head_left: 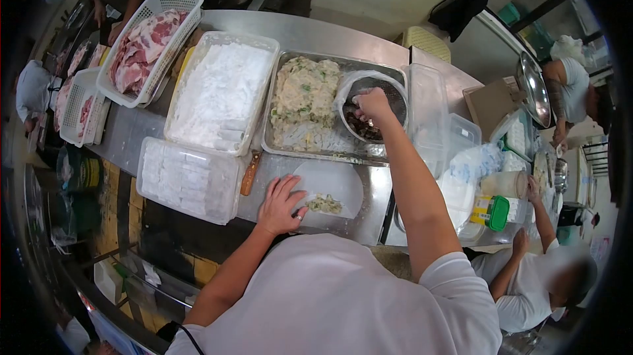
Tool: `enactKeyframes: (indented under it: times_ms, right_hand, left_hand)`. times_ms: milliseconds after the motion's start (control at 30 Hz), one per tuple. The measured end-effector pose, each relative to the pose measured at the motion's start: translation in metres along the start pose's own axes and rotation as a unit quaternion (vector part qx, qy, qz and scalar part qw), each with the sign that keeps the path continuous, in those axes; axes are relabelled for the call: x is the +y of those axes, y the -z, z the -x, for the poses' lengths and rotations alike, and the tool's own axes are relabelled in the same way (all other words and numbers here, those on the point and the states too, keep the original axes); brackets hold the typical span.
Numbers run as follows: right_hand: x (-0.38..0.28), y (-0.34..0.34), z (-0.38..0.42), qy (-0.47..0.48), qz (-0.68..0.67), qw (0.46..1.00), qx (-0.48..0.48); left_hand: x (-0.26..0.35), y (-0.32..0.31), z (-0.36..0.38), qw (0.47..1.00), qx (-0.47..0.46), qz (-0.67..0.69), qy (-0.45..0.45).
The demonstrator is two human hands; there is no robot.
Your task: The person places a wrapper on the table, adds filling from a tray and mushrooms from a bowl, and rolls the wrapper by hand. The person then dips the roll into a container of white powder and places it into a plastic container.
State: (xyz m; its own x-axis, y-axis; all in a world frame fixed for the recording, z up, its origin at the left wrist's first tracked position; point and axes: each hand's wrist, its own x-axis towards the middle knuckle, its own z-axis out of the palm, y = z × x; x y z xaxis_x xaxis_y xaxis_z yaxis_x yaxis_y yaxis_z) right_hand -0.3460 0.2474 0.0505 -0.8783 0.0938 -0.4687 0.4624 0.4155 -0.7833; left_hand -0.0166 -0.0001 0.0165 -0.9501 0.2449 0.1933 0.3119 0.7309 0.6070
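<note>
My left hand (282,205) lies with its fingers spread at the left edge of a round, pale wrapper sheet (343,185) on the metal table. A small heap of greenish filling (324,204) rests on the sheet beside my fingertips. My right hand (372,106) reaches into a round bowl (343,88) with dark pieces (361,129) inside; its fingers are bent together, and what they hold is too small to make out. That bowl stands in a metal tray (266,132), right of a pale filling mixture with green bits (304,91). A wooden-handled tool (250,172) lies left of my left hand.
Left are a tub of white powder (224,85), a lidded container (189,179) and a basket (198,4) of raw meat (144,48). Clear containers (427,104) and a green-lidded tub (498,213) stand right. A person (527,282) works at lower right, others at the upper corners.
</note>
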Motion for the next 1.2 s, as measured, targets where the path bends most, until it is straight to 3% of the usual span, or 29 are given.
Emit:
enactKeyframes:
  times_ms: [33, 333, 433, 533, 633, 733, 800, 900, 1033, 1200]
  right_hand:
    - [0.0, -0.004, -0.005, -0.029, -0.089, 0.995, -0.016]
    - [-0.005, -0.016, -0.011, -0.104, -0.137, 0.983, -0.061]
    - [-0.009, -0.016, 0.009, -0.058, -0.112, 0.99, -0.057]
    - [-0.011, -0.012, 0.034, 0.003, -0.134, 0.991, 0.023]
    - [-0.017, 0.011, 0.076, 0.077, -0.07, 0.993, 0.049]
    - [0.022, 0.02, 0.12, 0.171, 0.034, 0.983, -0.058]
    - [0.048, 0.007, 0.168, 0.175, 0.128, 0.969, -0.116]
    - [0.075, -0.019, 0.227, 0.258, 0.232, 0.916, -0.201]
    - [0.101, -0.043, 0.264, 0.265, 0.356, 0.888, -0.117]
    - [0.119, -0.047, 0.27, 0.291, 0.372, 0.878, -0.082]
  left_hand:
    - [0.0, 0.0, 0.0, 1.0, 0.0, 0.001, 0.001]
    - [-0.001, 0.0, 0.001, 1.0, 0.006, 0.009, -0.004]
    - [-0.003, -0.002, 0.002, 1.0, 0.018, 0.007, -0.015]
    - [-0.005, -0.004, 0.003, 1.0, 0.018, 0.005, -0.016]
    - [-0.005, -0.003, 0.004, 1.0, 0.014, 0.008, -0.017]
    - [-0.007, -0.005, 0.005, 1.0, 0.016, 0.014, -0.019]
    - [-0.007, -0.004, 0.005, 0.999, 0.019, 0.015, -0.023]
    - [-0.006, -0.002, 0.005, 0.999, 0.018, 0.017, -0.025]
    - [-0.007, -0.003, 0.006, 0.999, 0.015, 0.016, -0.027]
    - [-0.01, -0.005, 0.008, 0.999, 0.017, 0.013, -0.034]
